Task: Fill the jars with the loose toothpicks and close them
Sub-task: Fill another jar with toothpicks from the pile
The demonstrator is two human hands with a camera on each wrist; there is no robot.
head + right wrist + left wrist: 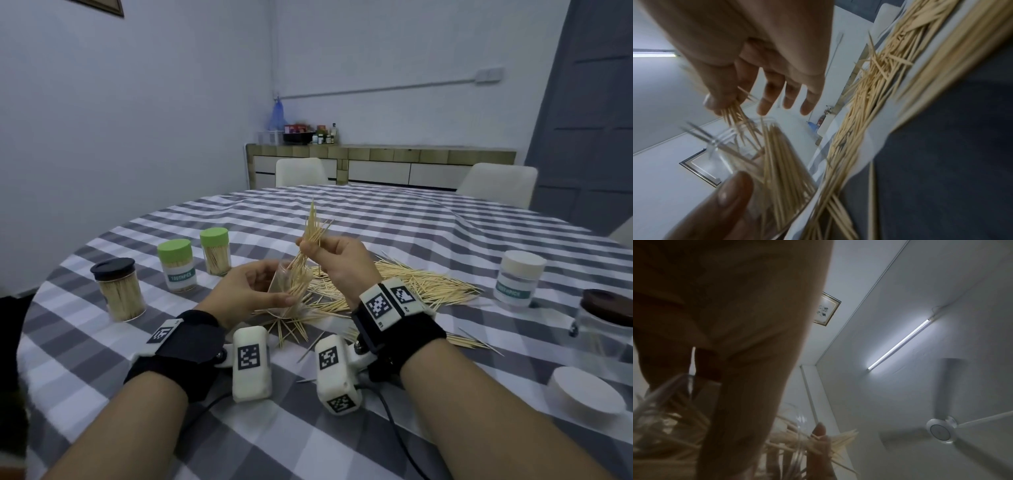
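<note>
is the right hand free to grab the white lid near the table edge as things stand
Probably not yet: the right hand pinches a toothpick bunch over the jar. The white lid itself lies unobstructed on that side.

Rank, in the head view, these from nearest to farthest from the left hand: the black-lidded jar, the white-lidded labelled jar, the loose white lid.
From the left hand:
1. Black-lidded jar, to its left.
2. Loose white lid, near right, lying flat.
3. White-lidded labelled jar, far right, only slightly farther.
</note>
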